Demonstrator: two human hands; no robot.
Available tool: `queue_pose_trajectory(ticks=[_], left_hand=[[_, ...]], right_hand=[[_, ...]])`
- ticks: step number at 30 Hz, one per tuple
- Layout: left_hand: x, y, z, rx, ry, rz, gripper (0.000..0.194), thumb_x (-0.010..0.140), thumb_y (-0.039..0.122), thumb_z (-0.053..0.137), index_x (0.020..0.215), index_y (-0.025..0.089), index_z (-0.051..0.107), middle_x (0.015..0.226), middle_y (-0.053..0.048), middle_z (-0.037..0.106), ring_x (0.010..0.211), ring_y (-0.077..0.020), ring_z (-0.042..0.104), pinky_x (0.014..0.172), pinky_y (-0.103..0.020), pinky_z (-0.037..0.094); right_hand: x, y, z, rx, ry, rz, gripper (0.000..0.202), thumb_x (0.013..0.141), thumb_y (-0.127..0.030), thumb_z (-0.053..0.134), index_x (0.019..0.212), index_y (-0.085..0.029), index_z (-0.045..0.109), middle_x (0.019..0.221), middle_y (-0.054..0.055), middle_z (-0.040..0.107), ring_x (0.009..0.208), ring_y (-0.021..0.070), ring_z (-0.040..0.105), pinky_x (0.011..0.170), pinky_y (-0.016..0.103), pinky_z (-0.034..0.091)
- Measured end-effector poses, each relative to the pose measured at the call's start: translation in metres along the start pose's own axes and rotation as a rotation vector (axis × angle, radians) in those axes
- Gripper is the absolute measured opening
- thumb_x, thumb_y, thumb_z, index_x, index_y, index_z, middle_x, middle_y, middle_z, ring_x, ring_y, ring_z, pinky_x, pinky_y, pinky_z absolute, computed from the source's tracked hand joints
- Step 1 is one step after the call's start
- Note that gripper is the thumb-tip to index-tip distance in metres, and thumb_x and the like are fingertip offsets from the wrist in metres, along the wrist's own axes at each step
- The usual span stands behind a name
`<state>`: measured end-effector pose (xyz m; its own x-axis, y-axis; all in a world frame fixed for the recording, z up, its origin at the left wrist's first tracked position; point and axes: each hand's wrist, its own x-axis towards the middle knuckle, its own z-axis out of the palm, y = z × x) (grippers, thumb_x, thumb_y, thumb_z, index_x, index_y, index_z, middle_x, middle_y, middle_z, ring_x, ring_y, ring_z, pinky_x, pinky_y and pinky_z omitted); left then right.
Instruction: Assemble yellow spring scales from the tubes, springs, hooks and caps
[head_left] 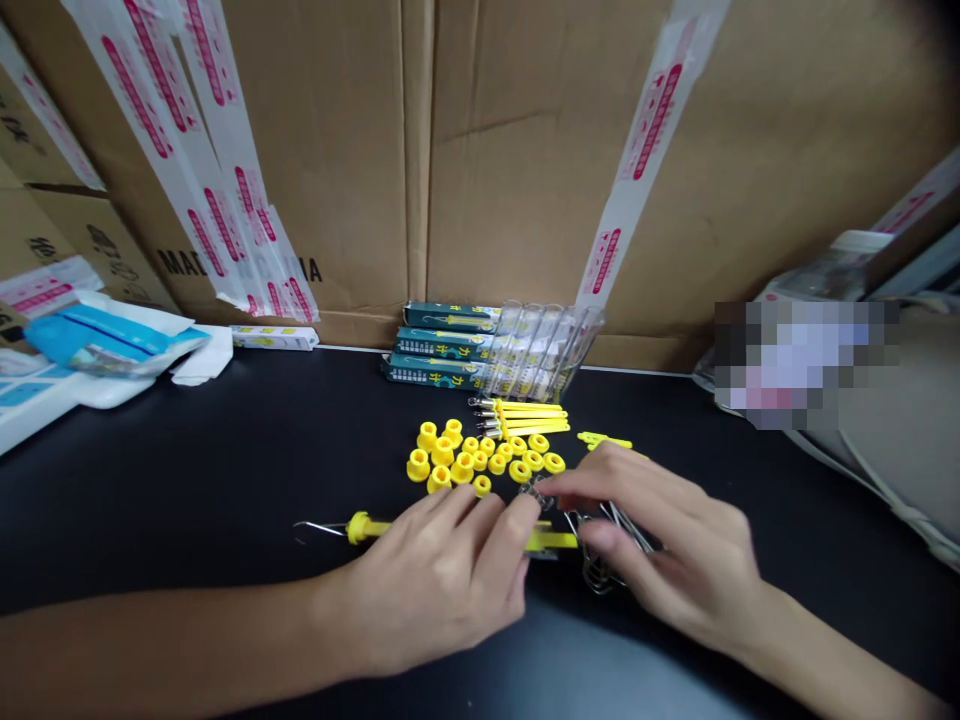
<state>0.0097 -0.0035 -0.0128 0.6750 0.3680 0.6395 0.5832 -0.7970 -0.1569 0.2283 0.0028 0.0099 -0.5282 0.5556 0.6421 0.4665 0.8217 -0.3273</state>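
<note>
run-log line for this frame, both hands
left hand: closed over yellow hooked piece | right hand: fingertip at small metal pieces, thumb apart | near right hand: metal wires | beyond hands: yellow caps

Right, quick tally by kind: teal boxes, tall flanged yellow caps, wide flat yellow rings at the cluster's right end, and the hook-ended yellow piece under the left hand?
Teal boxes: 3
Tall flanged yellow caps: 6
Wide flat yellow rings: 5
Hook-ended yellow piece: 1
Total: 15
</note>
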Motion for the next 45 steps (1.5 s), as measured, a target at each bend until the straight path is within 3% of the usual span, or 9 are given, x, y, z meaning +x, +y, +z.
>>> queue_pose_trajectory(ticks=[3,8,13,19,27,33,36,40,45], left_hand=[[0.000,-0.002,0.001,-0.065,-0.017,0.021,0.026,0.093,0.011,0.044,0.118,0.008,0.050,0.082,-0.006,0.069,0.072,-0.0221,0.069,0.067,-0.035,0.059],[0.002,-0.004,0.001,-0.165,0.015,0.049,0.020,0.097,0.011,0.045,0.117,0.009,0.048,0.087,-0.007,0.071,0.073,-0.0194,0.068,0.068,-0.033,0.057],[0.008,-0.003,-0.004,0.046,0.077,0.020,0.026,0.092,0.015,0.056,0.116,0.006,0.051,0.088,-0.010,0.074,0.074,-0.0238,0.072,0.063,-0.036,0.055],[0.007,-0.004,-0.002,0.084,0.043,-0.046,0.023,0.095,0.015,0.050,0.115,0.006,0.053,0.087,-0.011,0.076,0.070,-0.0251,0.074,0.060,-0.036,0.055],[0.000,-0.006,-0.011,-0.812,-0.125,-0.426,0.024,0.104,0.028,0.040,0.128,0.025,0.041,0.083,0.003,0.064,0.062,-0.0111,0.060,0.059,-0.021,0.048],[0.003,0.000,-0.006,-1.472,0.023,-0.898,0.033,0.106,0.047,0.032,0.120,0.023,0.048,0.062,0.006,0.041,0.047,-0.0090,0.030,0.038,-0.018,0.024],[0.007,-0.001,-0.004,-1.509,0.136,-0.900,0.035,0.105,0.050,0.029,0.114,0.023,0.050,0.064,0.004,0.048,0.050,-0.0109,0.043,0.044,-0.021,0.038],[0.009,-0.003,-0.006,-1.351,0.240,-0.838,0.030,0.105,0.049,0.034,0.108,0.024,0.051,0.081,0.000,0.061,0.085,-0.0143,0.055,0.088,-0.025,0.043],[0.005,-0.004,-0.006,-1.428,0.235,-0.785,0.029,0.101,0.051,0.046,0.114,0.026,0.052,0.096,-0.001,0.060,0.083,-0.0125,0.052,0.079,-0.021,0.046]], right_hand=[[-0.013,-0.002,0.002,0.034,-0.072,-0.008,0.041,0.091,-0.041,0.068,0.122,-0.015,0.057,0.099,0.010,0.073,0.087,0.0217,0.068,0.080,0.034,0.055],[-0.014,-0.013,0.005,0.159,-0.137,0.124,0.023,0.095,-0.019,0.064,0.118,-0.017,0.061,0.094,0.005,0.073,0.079,0.0158,0.067,0.071,0.025,0.055],[-0.008,-0.003,-0.014,0.197,-0.024,0.246,0.020,0.093,-0.016,0.066,0.112,-0.021,0.068,0.104,0.002,0.076,0.093,0.0126,0.070,0.088,0.019,0.052],[-0.002,0.010,-0.029,0.413,0.106,0.472,0.012,0.091,-0.027,0.070,0.103,-0.030,0.073,0.099,-0.003,0.074,0.087,0.0098,0.070,0.078,0.014,0.055],[-0.004,0.010,-0.022,0.652,0.343,0.551,0.043,0.096,-0.059,0.051,0.110,-0.023,0.071,0.078,0.002,0.070,0.059,0.0126,0.056,0.053,0.023,0.048],[-0.007,0.001,-0.011,0.455,0.271,0.586,0.035,0.103,-0.039,0.047,0.081,-0.020,0.066,0.064,-0.001,0.067,0.046,0.0085,0.052,0.045,0.021,0.043],[-0.009,-0.011,0.006,0.487,0.253,0.536,0.010,0.102,-0.024,0.052,0.110,-0.027,0.056,0.084,-0.002,0.072,0.052,0.0082,0.057,0.049,0.020,0.050],[-0.012,-0.029,0.027,0.480,0.118,0.456,0.035,0.089,-0.021,0.072,0.116,-0.030,0.053,0.105,0.000,0.066,0.081,0.0131,0.065,0.072,0.025,0.059],[-0.013,-0.037,0.037,0.454,0.011,0.519,0.051,0.083,-0.033,0.079,0.125,-0.029,0.051,0.107,0.000,0.064,0.083,0.0144,0.066,0.078,0.027,0.060]])
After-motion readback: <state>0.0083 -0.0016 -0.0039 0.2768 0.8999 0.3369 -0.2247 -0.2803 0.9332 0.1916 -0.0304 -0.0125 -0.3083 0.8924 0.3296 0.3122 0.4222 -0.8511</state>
